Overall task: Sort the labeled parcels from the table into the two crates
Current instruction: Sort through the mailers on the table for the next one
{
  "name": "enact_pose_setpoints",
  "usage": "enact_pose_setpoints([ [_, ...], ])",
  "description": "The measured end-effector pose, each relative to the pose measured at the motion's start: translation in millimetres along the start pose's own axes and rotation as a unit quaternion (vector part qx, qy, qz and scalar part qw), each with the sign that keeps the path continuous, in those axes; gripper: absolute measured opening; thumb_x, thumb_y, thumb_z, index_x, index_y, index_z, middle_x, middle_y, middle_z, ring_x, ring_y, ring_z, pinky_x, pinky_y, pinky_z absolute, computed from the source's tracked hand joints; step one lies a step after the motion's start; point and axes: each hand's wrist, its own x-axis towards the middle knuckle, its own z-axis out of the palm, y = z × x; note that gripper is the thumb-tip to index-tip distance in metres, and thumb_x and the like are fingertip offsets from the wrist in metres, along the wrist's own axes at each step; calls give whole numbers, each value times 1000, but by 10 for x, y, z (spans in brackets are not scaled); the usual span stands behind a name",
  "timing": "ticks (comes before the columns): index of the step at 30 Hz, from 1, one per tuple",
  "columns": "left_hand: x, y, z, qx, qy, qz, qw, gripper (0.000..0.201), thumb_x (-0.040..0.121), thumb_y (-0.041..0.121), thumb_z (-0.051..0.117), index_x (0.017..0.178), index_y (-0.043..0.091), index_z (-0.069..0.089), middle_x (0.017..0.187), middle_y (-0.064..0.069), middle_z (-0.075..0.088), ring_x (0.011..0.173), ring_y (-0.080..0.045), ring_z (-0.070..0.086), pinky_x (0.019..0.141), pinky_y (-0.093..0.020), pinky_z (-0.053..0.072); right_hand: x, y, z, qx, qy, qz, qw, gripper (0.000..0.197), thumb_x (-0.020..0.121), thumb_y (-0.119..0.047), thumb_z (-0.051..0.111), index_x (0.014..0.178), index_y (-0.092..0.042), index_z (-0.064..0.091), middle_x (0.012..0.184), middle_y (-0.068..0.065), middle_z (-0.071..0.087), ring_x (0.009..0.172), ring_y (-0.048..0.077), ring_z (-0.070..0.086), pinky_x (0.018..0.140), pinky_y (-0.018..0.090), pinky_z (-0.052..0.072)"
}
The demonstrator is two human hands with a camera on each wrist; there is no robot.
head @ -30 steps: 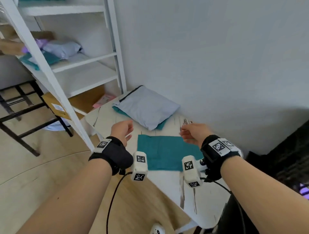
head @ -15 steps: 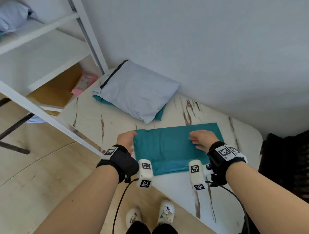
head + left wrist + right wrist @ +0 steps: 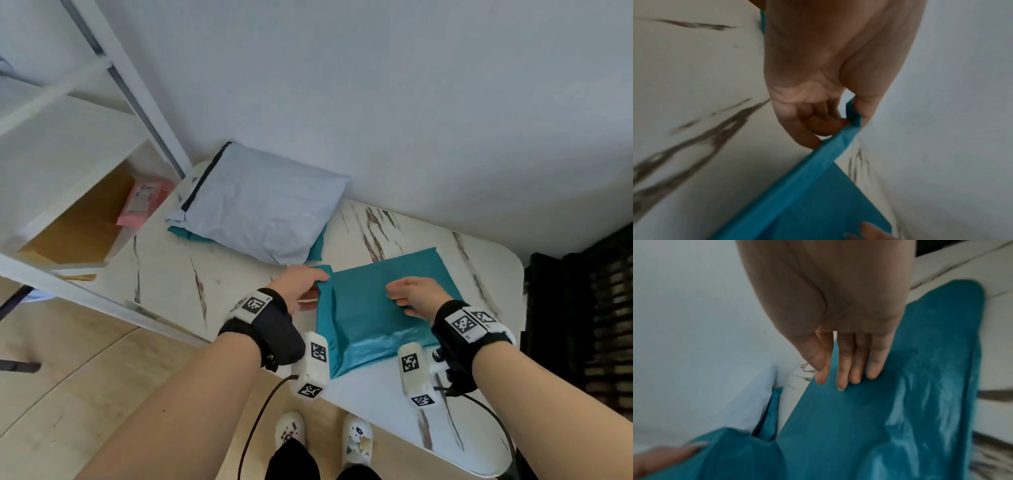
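Note:
A flat teal parcel (image 3: 376,308) lies on the marble-patterned table (image 3: 164,274) in front of me. My left hand (image 3: 301,284) pinches its left edge and lifts that side off the table; the left wrist view shows thumb and fingers closed on the teal parcel's edge (image 3: 840,139). My right hand (image 3: 414,294) lies on top of the parcel with straight fingers (image 3: 844,369) pressing on the teal parcel (image 3: 859,418). Behind, a grey padded parcel (image 3: 263,212) rests on another teal parcel (image 3: 317,248) by the wall. No label is visible on the near parcel.
A white shelf frame (image 3: 130,89) stands at the left, with a brown cardboard box (image 3: 78,226) and a pink packet (image 3: 144,198) beneath it. A black crate (image 3: 589,325) stands past the table's right end. My feet (image 3: 322,435) are at the table's front edge.
Both hands came down onto the near teal parcel. The left hand took hold of its left edge and raised it; the right hand settled flat on top. The head view tilted down.

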Motion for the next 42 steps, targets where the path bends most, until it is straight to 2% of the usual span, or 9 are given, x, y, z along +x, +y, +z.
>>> enact_pose_setpoints([
  [4,-162,349,157,-81,-41,27,995,14,96,9,48,82,10,51,73,-6,55,62,-16,56,53,-27,55,-155,-94,-175,-106,-33,-47,993,40,88,14,44,109,-14,62,114,9,62,115,23,55,80,26,46],
  [7,-293,611,224,-146,-78,46,985,16,98,10,45,85,5,53,79,-12,61,68,-20,62,61,-30,56,-286,-227,-320,-222,-65,-79,970,73,75,21,49,134,-21,49,134,7,52,129,21,46,87,31,50],
  [13,-664,1140,375,-240,-147,99,955,21,97,7,38,90,-2,55,76,-16,69,59,-20,70,57,-27,58,-558,-403,-442,-400,-65,-94,909,120,67,-27,86,153,-34,4,153,6,34,137,23,38,111,33,33],
  [19,-1029,1573,526,-250,-209,133,936,25,98,8,36,98,-7,56,83,-19,72,78,-27,70,68,-30,58,-592,-573,-572,-304,46,-157,938,63,77,-47,74,130,-22,51,125,2,59,112,24,57,99,37,46],
  [23,-1108,1710,560,-237,-231,152,931,26,98,10,37,106,-5,57,99,-19,71,85,-27,70,71,-30,59,-567,-691,-733,-186,135,-185,955,35,91,-31,60,119,-10,59,116,10,65,107,31,60,96,44,48],
  [30,-1071,1844,521,-192,-193,183,945,17,99,21,45,86,11,50,91,-14,69,83,-24,66,72,-34,55,-724,-959,-998,-10,231,-176,957,17,98,-16,52,100,-7,66,94,7,65,90,25,62,83,32,47],
  [35,-1017,1961,524,-168,-177,201,949,24,98,34,50,89,13,52,93,-10,66,85,-21,64,91,-39,49,-779,-1149,-1125,30,241,-200,949,16,98,-14,51,93,-11,66,93,7,67,86,24,62,87,34,49],
  [40,-929,2055,516,-156,-149,221,951,29,96,41,52,96,13,54,96,-7,62,95,-21,60,93,-38,47,-842,-1305,-1216,85,254,-199,943,15,99,-16,51,99,-10,64,93,9,66,86,26,62,71,31,52],
  [42,-868,2052,525,-122,-115,240,956,27,95,35,56,107,12,55,100,-6,58,100,-20,57,94,-37,46,-861,-1363,-1256,120,251,-197,940,16,98,-17,52,101,-8,64,96,12,67,91,30,65,80,38,55],
])
